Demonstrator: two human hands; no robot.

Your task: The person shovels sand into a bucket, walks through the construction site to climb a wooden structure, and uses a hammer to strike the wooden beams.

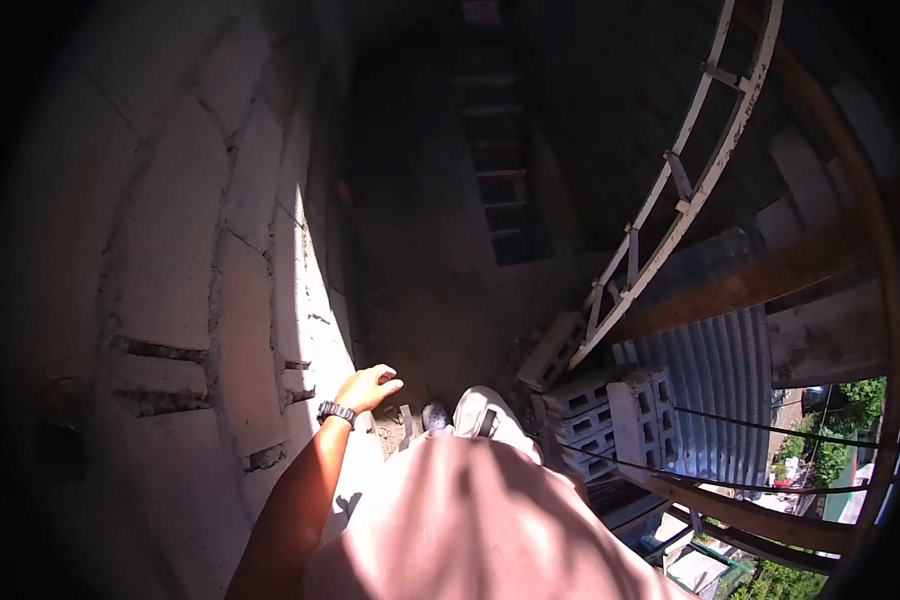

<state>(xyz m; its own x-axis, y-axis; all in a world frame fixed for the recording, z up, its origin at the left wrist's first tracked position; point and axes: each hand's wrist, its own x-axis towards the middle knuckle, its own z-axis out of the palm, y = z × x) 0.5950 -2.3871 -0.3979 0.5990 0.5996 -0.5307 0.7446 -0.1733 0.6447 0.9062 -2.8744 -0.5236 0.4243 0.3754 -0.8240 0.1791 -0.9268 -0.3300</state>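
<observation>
My left hand (pixel 368 388), with a dark watch (pixel 337 411) on its wrist, hangs beside the block wall (pixel 240 330) on my left. Its fingers are loosely curved, the thumb stands apart from them, and nothing shows between them. Below the hand are my shoes (pixel 483 408) on the dim floor. My light pink shirt (pixel 460 520) fills the lower middle of the view. My right hand is out of view.
A wooden ladder (pixel 686 195) leans at the right, its foot near stacked hollow concrete blocks (pixel 590 425). Behind them stand a corrugated metal sheet (pixel 715 400) and a wooden plank (pixel 740 290). Dark cables (pixel 770 425) cross the right side. A dark passage lies ahead.
</observation>
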